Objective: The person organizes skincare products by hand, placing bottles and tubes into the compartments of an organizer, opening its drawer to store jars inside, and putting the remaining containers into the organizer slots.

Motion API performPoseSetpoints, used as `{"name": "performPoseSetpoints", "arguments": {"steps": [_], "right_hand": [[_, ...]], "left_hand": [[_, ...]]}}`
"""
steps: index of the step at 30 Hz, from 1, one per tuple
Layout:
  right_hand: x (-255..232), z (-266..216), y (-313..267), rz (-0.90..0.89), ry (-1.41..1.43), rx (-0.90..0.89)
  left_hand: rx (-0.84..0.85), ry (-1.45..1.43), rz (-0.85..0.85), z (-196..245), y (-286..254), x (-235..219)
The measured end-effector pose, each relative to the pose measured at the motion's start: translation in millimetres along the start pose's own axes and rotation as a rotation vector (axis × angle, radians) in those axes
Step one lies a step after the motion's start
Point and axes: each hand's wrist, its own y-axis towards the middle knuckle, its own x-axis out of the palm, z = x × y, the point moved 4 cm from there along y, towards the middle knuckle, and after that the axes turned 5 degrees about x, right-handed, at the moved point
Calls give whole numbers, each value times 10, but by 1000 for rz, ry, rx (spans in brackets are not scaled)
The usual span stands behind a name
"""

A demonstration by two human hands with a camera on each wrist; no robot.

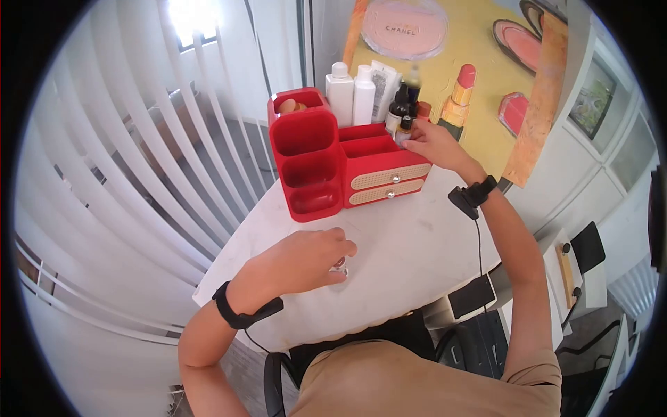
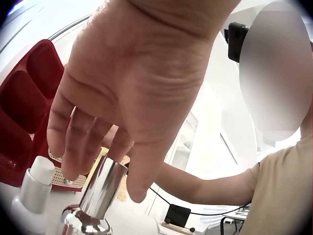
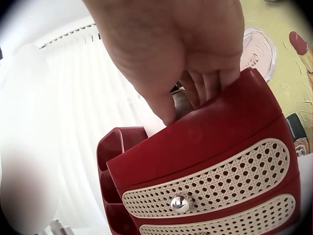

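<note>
My left hand (image 1: 299, 260) is low over the white table, its thumb and fingers around the shiny silver cap of a small bottle (image 2: 102, 188). Beside that bottle, in the left wrist view, a white pump bottle (image 2: 35, 188) stands under the fingers. My right hand (image 1: 439, 146) pinches a small bottle with a black cap (image 1: 405, 126) at the back right of the red organizer (image 1: 340, 167). In the right wrist view this bottle (image 3: 182, 104) sits between thumb and fingers, its lower part hidden behind the organizer's red edge.
The organizer has open compartments on the left and two woven-front drawers (image 1: 390, 178) with round knobs. White bottles (image 1: 340, 94), a white tube (image 1: 383, 90) and dark bottles stand at its back. Behind is a yellow cosmetics painting (image 1: 465, 42); white vertical blinds (image 1: 125, 139) hang at left.
</note>
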Motion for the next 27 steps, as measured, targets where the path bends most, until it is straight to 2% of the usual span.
{"name": "performPoseSetpoints", "arguments": {"steps": [2,4,5,7,8,9,11,13,15,16,18,21,22,23,24,26,27], "right_hand": [[27,23,-7,-8,29,-29],[35,65,-16,6,51,-36],[29,102,-31,3,60,-39],[-38,123,-77,79,124,-88],[-107,-26,-191,245,20,-124],[-128,-162,-312,236,23,-130],[5,-533,-665,47,210,-102],[400,-810,-982,-232,121,-245],[774,-988,-1232,-431,134,-272],[913,-1022,-1293,-435,138,-280],[1134,-998,-1310,-408,176,-219],[1105,-1017,-1284,-411,287,-155],[1029,-1017,-1285,-408,286,-153],[890,-995,-1282,-353,275,-145],[748,-948,-1259,-296,261,-138],[331,-785,-1137,33,250,-274],[174,-620,-1018,92,424,-180]], "left_hand": [[-20,-9,-14,-78,5,91],[77,5,9,-102,25,141],[69,6,5,-100,22,145],[28,-24,61,-86,13,112],[20,-28,62,-91,3,108],[6,-22,104,-108,-8,82],[-22,-27,136,-96,-21,17],[-54,-20,163,-34,-18,-136],[-17,20,227,-33,-10,-208],[0,-11,279,35,-2,-291],[6,-38,335,116,26,-377],[43,-40,384,229,20,-441],[-18,-206,424,253,-22,-478],[-75,-375,461,252,-58,-480],[-63,-375,462,218,-110,-463],[-144,-115,446,-3,-274,-404],[-214,-48,371,-143,-349,-331]]}}
